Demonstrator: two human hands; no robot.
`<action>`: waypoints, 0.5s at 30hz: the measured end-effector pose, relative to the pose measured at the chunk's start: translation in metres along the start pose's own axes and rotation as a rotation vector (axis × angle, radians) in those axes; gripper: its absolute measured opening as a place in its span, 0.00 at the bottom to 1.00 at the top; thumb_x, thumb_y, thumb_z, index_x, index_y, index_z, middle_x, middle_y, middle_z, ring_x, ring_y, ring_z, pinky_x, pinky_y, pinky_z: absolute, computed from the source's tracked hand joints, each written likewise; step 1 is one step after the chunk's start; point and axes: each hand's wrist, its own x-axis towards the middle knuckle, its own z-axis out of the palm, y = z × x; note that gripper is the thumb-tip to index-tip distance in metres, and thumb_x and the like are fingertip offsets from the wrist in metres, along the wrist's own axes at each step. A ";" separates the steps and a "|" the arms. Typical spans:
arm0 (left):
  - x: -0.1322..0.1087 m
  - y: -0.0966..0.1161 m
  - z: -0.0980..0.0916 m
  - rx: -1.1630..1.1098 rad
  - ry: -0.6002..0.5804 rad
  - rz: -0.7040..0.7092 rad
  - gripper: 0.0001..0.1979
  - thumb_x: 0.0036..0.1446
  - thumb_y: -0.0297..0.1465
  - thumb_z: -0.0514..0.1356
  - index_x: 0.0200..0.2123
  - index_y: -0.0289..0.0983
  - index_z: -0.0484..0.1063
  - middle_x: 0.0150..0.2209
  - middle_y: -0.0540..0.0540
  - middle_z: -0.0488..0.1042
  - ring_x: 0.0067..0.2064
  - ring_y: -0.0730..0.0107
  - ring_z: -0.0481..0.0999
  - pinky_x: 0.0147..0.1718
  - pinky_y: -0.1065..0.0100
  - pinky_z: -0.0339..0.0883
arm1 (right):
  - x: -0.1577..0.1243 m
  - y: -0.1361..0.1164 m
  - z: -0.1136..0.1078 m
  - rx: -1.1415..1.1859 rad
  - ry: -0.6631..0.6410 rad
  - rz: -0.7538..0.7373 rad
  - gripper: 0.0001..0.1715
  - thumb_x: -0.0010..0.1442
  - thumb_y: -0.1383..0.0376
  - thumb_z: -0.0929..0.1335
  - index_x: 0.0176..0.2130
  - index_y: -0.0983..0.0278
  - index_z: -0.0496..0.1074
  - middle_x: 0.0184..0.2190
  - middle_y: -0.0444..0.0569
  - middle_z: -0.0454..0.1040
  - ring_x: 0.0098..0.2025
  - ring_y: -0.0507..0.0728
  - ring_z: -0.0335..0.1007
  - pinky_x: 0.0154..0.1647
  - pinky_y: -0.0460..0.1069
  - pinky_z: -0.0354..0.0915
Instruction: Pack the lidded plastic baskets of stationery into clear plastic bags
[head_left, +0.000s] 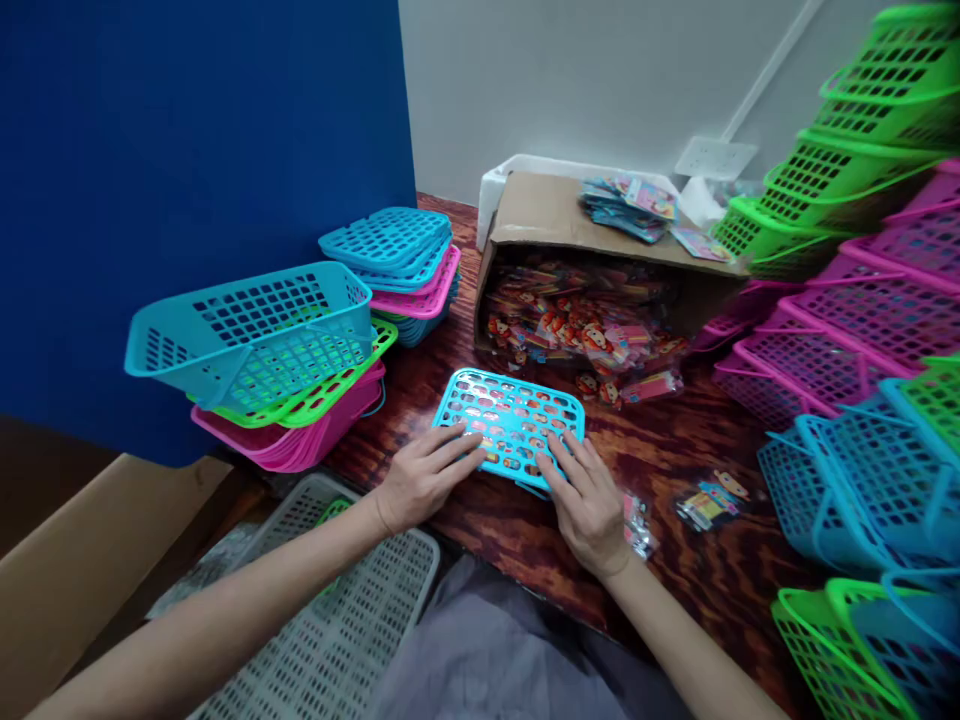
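Note:
A flat blue perforated plastic lid [510,415] lies on the dark wooden table [675,470] in front of me. My left hand [424,478] rests on its near left edge, fingers stretched out flat. My right hand [585,495] lies on its near right corner, fingers spread and pressing down. Colourful small packets show through the lid's holes. A small packet [637,525] lies just right of my right hand, and another packet [709,500] sits further right.
An open cardboard box [555,215] on its side spills many packets [585,330]. Stacked baskets [262,370] and lids [397,265] stand at left; tall basket stacks [862,300] crowd the right. A grey crate [360,620] sits near left, a blue panel [187,150] behind.

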 end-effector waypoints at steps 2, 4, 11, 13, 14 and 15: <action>-0.002 0.003 0.005 0.015 0.072 -0.041 0.19 0.65 0.25 0.54 0.59 0.41 0.67 0.55 0.44 0.76 0.62 0.57 0.68 0.57 0.55 0.68 | 0.000 0.004 0.005 0.036 0.062 -0.001 0.38 0.63 0.78 0.61 0.67 0.56 0.56 0.63 0.55 0.66 0.69 0.65 0.51 0.64 0.68 0.59; 0.000 0.007 0.003 0.007 0.073 -0.059 0.19 0.65 0.25 0.55 0.58 0.41 0.68 0.54 0.44 0.76 0.61 0.58 0.69 0.57 0.56 0.69 | 0.001 0.009 0.005 0.064 0.036 -0.018 0.38 0.62 0.77 0.63 0.67 0.57 0.57 0.63 0.55 0.66 0.69 0.65 0.52 0.64 0.67 0.59; 0.039 0.005 -0.031 -0.194 -0.171 -0.231 0.12 0.67 0.34 0.54 0.47 0.38 0.74 0.48 0.42 0.78 0.51 0.60 0.74 0.53 0.58 0.68 | 0.013 0.014 -0.020 0.157 -0.138 0.028 0.27 0.65 0.60 0.66 0.62 0.60 0.65 0.62 0.54 0.67 0.65 0.63 0.60 0.65 0.63 0.58; 0.058 -0.009 -0.027 -0.245 -0.133 -0.438 0.12 0.66 0.34 0.53 0.44 0.38 0.75 0.45 0.42 0.77 0.49 0.61 0.74 0.52 0.59 0.66 | 0.023 0.012 -0.023 0.206 -0.108 0.123 0.18 0.68 0.59 0.63 0.54 0.60 0.72 0.56 0.52 0.74 0.59 0.62 0.68 0.60 0.60 0.62; 0.067 -0.019 -0.022 -0.267 -0.088 -0.576 0.12 0.65 0.34 0.54 0.45 0.38 0.75 0.47 0.42 0.76 0.50 0.60 0.73 0.53 0.59 0.65 | 0.029 0.010 -0.023 0.211 -0.081 0.190 0.16 0.69 0.60 0.62 0.49 0.59 0.75 0.51 0.50 0.77 0.54 0.60 0.71 0.57 0.57 0.64; 0.076 -0.029 -0.016 -0.296 -0.038 -0.725 0.12 0.62 0.34 0.56 0.46 0.38 0.75 0.50 0.41 0.75 0.52 0.58 0.71 0.54 0.59 0.63 | 0.036 0.009 -0.022 0.198 -0.056 0.265 0.15 0.69 0.60 0.61 0.43 0.59 0.76 0.46 0.49 0.79 0.49 0.59 0.74 0.52 0.55 0.65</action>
